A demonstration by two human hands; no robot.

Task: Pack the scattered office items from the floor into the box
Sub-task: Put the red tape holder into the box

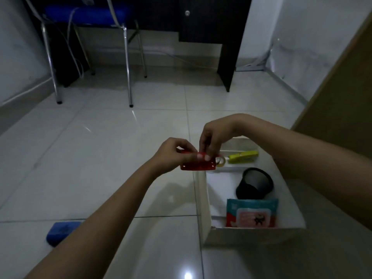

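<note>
Red and flat, a small plastic piece (197, 164) is pinched between both hands, the left hand (174, 156) at its left end and the right hand (211, 140) gripping from above, just beside the white box's (205, 200) far left corner. Inside the box lie a yellow stapler (243, 157), a tape roll (220, 160), a black mesh cup (254, 186) on its side and a wipes pack (252, 213). A blue object (60, 232) sits on the tiled floor (96, 158) to the left.

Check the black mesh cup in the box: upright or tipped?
Tipped. The black mesh cup lies on its side in the box, round rim turned sideways.
</note>
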